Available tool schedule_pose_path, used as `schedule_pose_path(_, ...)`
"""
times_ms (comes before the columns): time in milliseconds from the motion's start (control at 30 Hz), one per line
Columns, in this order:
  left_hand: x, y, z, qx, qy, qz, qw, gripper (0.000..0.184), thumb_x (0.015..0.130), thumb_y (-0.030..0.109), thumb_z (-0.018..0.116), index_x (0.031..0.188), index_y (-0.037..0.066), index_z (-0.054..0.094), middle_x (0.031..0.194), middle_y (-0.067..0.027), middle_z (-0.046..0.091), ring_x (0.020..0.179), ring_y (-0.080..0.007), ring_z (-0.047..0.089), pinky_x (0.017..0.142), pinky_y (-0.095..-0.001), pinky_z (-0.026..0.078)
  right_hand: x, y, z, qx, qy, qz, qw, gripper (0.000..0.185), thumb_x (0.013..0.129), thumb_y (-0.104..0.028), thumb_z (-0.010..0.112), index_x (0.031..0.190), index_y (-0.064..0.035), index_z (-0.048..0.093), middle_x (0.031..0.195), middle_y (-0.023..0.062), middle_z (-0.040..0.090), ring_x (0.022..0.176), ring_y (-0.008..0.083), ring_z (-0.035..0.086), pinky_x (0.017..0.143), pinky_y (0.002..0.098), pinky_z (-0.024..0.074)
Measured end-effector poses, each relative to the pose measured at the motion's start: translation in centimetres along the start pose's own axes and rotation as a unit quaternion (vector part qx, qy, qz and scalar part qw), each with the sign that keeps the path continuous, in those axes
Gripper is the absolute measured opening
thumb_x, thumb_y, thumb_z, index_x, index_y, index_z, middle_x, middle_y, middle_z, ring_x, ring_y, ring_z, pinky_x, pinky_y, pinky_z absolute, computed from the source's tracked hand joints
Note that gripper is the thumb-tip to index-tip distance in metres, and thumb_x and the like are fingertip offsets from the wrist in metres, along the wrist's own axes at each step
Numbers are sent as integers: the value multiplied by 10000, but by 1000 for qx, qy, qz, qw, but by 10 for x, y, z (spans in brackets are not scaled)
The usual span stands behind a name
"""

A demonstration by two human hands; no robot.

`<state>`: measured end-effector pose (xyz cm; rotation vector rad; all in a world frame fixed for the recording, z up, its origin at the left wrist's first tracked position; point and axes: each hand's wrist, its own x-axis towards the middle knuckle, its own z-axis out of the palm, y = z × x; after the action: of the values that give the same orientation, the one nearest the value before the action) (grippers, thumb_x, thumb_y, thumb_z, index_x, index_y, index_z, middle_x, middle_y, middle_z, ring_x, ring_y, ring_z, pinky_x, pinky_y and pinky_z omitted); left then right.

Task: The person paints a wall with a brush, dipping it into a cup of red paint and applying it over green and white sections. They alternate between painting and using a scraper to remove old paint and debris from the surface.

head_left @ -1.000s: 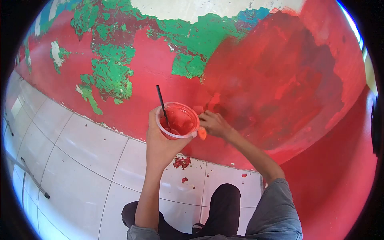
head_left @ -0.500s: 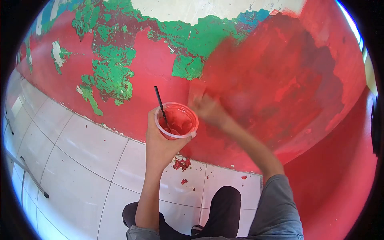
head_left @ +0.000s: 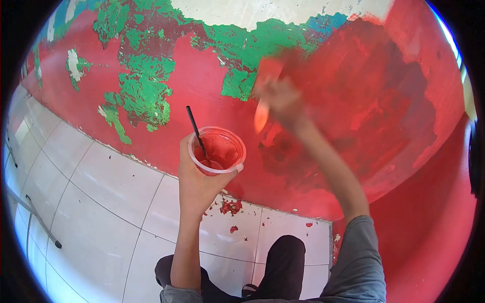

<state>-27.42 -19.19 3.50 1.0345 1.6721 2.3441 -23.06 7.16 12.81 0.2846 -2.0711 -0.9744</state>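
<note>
My left hand (head_left: 198,188) is wrapped round a clear plastic cup (head_left: 241,160) of red paint (head_left: 226,149). A thin black handle (head_left: 192,120) leans out of the cup's left side; its lower end is in the paint. Up and to the right, my right hand (head_left: 284,101) grips a paintbrush, blurred by motion, its orange handle (head_left: 261,117) pointing down. The brush's head is against or close to the wall (head_left: 197,93), beside a bare green patch (head_left: 240,83); contact cannot be made out. Fresh, darker red paint (head_left: 348,96) covers the wall to the right.
Peeled green patches (head_left: 144,96) and a whitish area (head_left: 242,12) show on the wall. Red flakes (head_left: 231,206) lie on the white tiled floor (head_left: 106,187) at its foot. My knee (head_left: 285,260) is below. A metal leg (head_left: 43,224) stands at the left.
My right hand has moved up and slightly right along the wall, and the orange handle has come into view. My left hand has shifted slightly left with the cup.
</note>
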Motion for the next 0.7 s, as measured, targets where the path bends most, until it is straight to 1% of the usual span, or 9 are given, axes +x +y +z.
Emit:
schedule_pose_path(67,-1,2,-2,-2,1,-3,1000,741,606,138,867,1206,29,447,1137,-116,558,1056,-225,573,913,-362,480,-57,-55,19,-3,-107,-86,991,284,781,-161,585,1064,-143,595,1049,89,572,926,260,595,516,359,536)
schedule_pose_path(167,-2,9,-6,1,10,-7,1000,744,604,140,868,1208,31,447,1139,-120,559,1056,-228,576,909,-363,483,-103,-104,27,254,-307,-24,917,240,807,-154,594,1043,-142,631,1038,73,582,979,220,604,667,394,551)
schedule_pose_path(333,3,6,-6,10,11,-5,1000,746,601,143,868,1207,35,445,1138,-124,560,1056,-232,580,897,-367,491,-17,-3,26,465,-98,210,855,95,818,-101,619,894,-101,677,822,89,647,818,225,650,696,331,530)
schedule_pose_path(367,4,4,-5,17,9,-3,1000,746,602,141,868,1206,34,444,1139,-124,559,1057,-232,580,898,-367,492,19,36,12,399,5,156,904,101,852,-121,597,910,-87,672,815,110,663,715,243,653,658,316,526)
schedule_pose_path(400,4,2,-4,25,9,-1,1000,746,602,140,867,1206,33,443,1139,-125,558,1058,-231,580,898,-368,492,46,69,8,437,65,185,878,88,850,-139,610,878,-74,662,797,125,664,665,230,651,595,311,516)
schedule_pose_path(433,5,1,-3,33,10,1,999,746,602,139,867,1205,32,442,1140,-125,557,1059,-231,580,899,-368,492,78,100,-23,260,19,189,947,126,857,-189,612,845,-70,654,796,134,671,638,242,653,556,329,503)
schedule_pose_path(500,7,-1,1,15,5,-9,1000,747,602,136,866,1206,29,440,1144,-126,554,1061,-229,578,902,-367,491,113,144,-52,108,115,152,976,144,837,-222,623,853,-81,649,789,135,658,669,249,653,540,355,491)
schedule_pose_path(600,7,-6,5,2,0,-10,1000,753,600,134,866,1208,26,436,1150,-125,549,1061,-229,576,905,-365,489,118,137,-50,-1,179,74,981,170,791,-152,657,947,-99,699,849,74,693,749,240,674,639,337,529)
schedule_pose_path(700,6,-4,4,2,-1,-11,1000,756,599,134,867,1211,26,437,1153,-125,547,1060,-228,575,906,-362,487,46,43,2,-1,69,-70,995,152,803,-124,563,942,-106,621,849,60,614,758,237,617,556,378,506)
